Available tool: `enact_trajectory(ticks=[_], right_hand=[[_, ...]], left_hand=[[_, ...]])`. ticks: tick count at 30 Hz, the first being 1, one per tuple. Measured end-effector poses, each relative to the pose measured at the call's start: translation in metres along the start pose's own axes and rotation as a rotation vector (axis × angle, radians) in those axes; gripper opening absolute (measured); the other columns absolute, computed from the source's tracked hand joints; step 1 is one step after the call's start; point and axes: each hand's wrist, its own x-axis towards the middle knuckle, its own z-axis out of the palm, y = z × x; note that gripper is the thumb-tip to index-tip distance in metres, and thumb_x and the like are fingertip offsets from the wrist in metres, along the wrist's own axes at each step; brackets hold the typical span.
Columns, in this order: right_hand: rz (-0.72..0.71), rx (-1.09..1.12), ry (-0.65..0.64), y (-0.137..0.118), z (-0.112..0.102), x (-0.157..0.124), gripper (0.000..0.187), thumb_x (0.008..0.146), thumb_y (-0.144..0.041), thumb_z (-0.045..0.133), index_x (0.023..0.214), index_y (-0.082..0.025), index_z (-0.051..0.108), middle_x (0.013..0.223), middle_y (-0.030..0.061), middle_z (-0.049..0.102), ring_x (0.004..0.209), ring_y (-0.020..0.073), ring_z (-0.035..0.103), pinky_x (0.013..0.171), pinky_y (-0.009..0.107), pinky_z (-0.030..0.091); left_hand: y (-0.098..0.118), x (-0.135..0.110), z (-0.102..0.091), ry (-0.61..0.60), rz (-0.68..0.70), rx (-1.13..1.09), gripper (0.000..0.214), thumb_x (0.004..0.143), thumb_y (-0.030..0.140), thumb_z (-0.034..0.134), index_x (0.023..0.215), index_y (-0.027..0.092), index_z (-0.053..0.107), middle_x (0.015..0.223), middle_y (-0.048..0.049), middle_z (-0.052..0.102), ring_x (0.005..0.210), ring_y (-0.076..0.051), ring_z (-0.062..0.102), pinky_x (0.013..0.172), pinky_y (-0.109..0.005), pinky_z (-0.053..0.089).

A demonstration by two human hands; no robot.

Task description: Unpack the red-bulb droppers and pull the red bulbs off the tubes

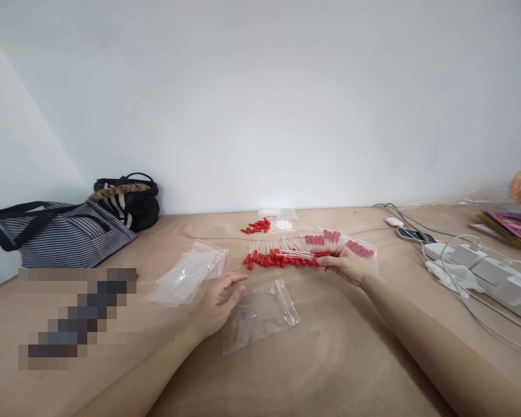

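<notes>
My right hand pinches a few thin white sticks with red tips, held level with the red ends in my fingers. Beneath them a row of similar red-tipped sticks lies on the table. My left hand is open, thumb and fingers apart, at the left side of a clear zip bag lying flat; whether it touches the bag I cannot tell. More clear zip bags are stacked to its left. Beyond my right hand lie bags holding red-tipped pieces, partly covered by that hand.
Loose red pieces and a clear packet lie near the wall. A striped bag and a black bag stand at left, beside a pixelated dark object. Chargers with cables and colourful flat items occupy the right.
</notes>
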Motion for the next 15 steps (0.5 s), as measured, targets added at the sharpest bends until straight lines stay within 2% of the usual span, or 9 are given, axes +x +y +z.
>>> enact_trajectory(ticks=[3,8,12,15], right_hand=[[-0.077,-0.087,0.081,-0.005,0.029,0.012,0.040,0.058,-0.032,0.070,0.094,-0.014,0.066,0.066,0.0018,0.064,0.056,0.0109,0.056,0.057,0.026,0.048],[-0.272,-0.374,0.200,-0.018,0.101,0.041,0.035,0.064,-0.028,0.062,0.097,-0.014,0.065,0.083,0.0046,0.068,0.076,0.0192,0.062,0.071,0.033,0.050],[-0.296,-0.410,0.190,-0.019,0.144,0.060,0.035,0.064,-0.021,0.059,0.098,-0.015,0.065,0.087,0.0037,0.068,0.082,0.0204,0.062,0.079,0.035,0.048],[-0.313,-0.412,0.152,-0.015,0.161,0.063,0.035,0.065,-0.020,0.058,0.099,-0.015,0.064,0.089,0.0043,0.068,0.083,0.0199,0.062,0.079,0.033,0.048]], left_hand=[[-0.014,0.006,0.003,0.191,-0.091,-0.086,0.032,0.078,0.041,0.050,0.100,0.019,0.056,0.102,-0.0058,0.060,0.099,-0.021,0.056,0.091,-0.037,0.044],[-0.026,0.019,0.004,0.286,-0.206,-0.254,0.037,0.068,0.041,0.061,0.094,0.015,0.056,0.096,-0.0069,0.062,0.092,-0.021,0.059,0.087,-0.039,0.047],[-0.022,0.041,-0.003,0.372,-0.382,-0.534,0.027,0.072,0.026,0.062,0.095,0.013,0.055,0.085,-0.0053,0.064,0.079,-0.017,0.063,0.084,-0.035,0.048],[-0.017,0.057,-0.006,0.411,-0.485,-0.695,0.023,0.079,0.015,0.054,0.102,0.011,0.050,0.076,-0.0047,0.064,0.069,-0.013,0.064,0.079,-0.030,0.050]])
